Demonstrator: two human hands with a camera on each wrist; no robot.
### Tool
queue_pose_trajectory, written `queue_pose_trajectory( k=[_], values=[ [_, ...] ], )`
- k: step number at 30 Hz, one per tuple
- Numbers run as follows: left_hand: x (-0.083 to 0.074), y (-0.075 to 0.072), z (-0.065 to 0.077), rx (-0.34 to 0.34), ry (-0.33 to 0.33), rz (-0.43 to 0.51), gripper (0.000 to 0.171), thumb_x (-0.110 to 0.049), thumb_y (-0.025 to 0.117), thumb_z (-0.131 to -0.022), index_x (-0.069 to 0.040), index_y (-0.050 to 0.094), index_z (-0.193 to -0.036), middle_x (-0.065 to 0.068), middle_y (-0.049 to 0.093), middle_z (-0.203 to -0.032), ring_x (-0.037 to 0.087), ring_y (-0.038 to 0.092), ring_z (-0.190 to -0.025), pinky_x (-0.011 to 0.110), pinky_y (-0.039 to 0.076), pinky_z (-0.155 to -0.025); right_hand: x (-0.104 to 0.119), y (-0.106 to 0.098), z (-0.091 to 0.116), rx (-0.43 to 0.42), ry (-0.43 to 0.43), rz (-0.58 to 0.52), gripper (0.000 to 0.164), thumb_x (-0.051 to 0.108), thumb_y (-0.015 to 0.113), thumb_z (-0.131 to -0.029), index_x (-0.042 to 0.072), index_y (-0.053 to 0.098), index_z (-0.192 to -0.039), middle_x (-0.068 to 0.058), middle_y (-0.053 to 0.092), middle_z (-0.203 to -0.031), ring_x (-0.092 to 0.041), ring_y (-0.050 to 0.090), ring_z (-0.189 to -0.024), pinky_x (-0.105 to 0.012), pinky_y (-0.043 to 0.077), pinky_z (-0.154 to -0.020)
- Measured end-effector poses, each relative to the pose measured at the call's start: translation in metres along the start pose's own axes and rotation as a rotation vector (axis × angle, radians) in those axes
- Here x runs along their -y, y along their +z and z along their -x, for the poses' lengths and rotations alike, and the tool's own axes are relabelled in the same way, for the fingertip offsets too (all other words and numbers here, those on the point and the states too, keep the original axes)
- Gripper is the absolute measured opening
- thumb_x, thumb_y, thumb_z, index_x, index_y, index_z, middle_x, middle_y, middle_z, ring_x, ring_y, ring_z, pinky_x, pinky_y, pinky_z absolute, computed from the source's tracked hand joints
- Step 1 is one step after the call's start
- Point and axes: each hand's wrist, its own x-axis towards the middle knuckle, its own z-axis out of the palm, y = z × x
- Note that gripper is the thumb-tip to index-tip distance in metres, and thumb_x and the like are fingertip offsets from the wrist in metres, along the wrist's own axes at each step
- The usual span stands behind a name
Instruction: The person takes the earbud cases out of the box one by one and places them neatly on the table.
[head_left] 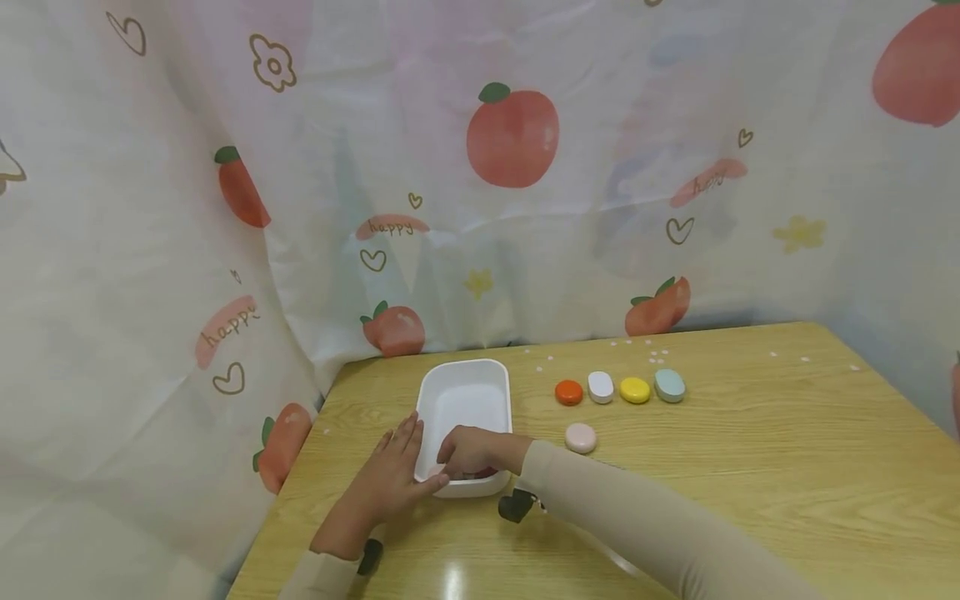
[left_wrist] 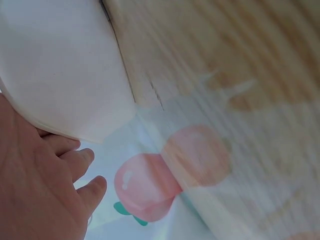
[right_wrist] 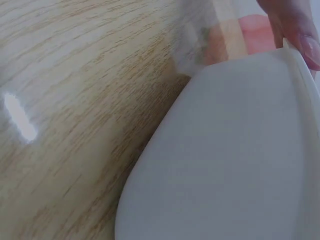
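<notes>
A white rectangular plastic tub (head_left: 465, 398) stands on the wooden table. My left hand (head_left: 390, 475) lies along its near-left corner, fingers straight against the outer wall and the thumb reaching over the near rim. In the left wrist view, the fingers of that hand (left_wrist: 50, 165) show beside the tub's wall (left_wrist: 65, 75). My right hand (head_left: 476, 450) reaches down into the tub's near end with bent fingers. Something dark reddish (head_left: 482, 473) shows under it. The fingertips are mostly hidden, so I cannot tell what they hold.
Right of the tub, a red oval case (head_left: 568, 392), a white one (head_left: 601, 387), a yellow one (head_left: 635, 390) and a pale blue-green one (head_left: 670, 386) form a row. A pale pink round case (head_left: 581, 438) lies nearer. Small white bits (head_left: 658, 357) dot the table's back. A printed curtain (head_left: 570, 250) hangs behind.
</notes>
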Motion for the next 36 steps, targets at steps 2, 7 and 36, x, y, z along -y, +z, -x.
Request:
queue_pose_trajectory(
  k=[2,7,36],
  values=[
    [0.000,-0.001,0.000,-0.006,0.005,0.001,0.103,-0.075,0.036,-0.090,0.006,0.021,-0.151,0.018,0.013,-0.160,0.026,0.014,-0.146,0.050,0.016,-0.115,0.000,0.000,-0.001,0.003,-0.003,0.017,0.026,0.018,0.072,-0.084,0.008,0.073,-0.109,0.003,0.067,-0.097,-0.011,0.057,-0.081,-0.028,0.048,-0.069],
    [0.000,0.001,0.001,-0.010,0.009,-0.001,0.102,-0.074,0.037,-0.090,0.006,0.023,-0.151,0.018,0.014,-0.159,0.025,0.015,-0.146,0.049,0.017,-0.115,0.001,0.004,-0.001,0.006,-0.027,0.033,0.026,0.012,0.070,-0.082,0.007,0.072,-0.108,0.004,0.065,-0.091,-0.011,0.057,-0.075,-0.026,0.047,-0.065],
    [0.001,0.005,0.002,-0.032,0.014,0.012,0.100,-0.073,0.039,-0.091,0.007,0.025,-0.150,0.019,0.018,-0.159,0.027,0.018,-0.145,0.050,0.018,-0.114,-0.002,-0.014,0.004,-0.080,-0.053,-0.020,0.029,0.022,0.078,-0.084,0.002,0.071,-0.104,-0.001,0.066,-0.089,-0.011,0.061,-0.075,-0.027,0.052,-0.069]
  ],
)
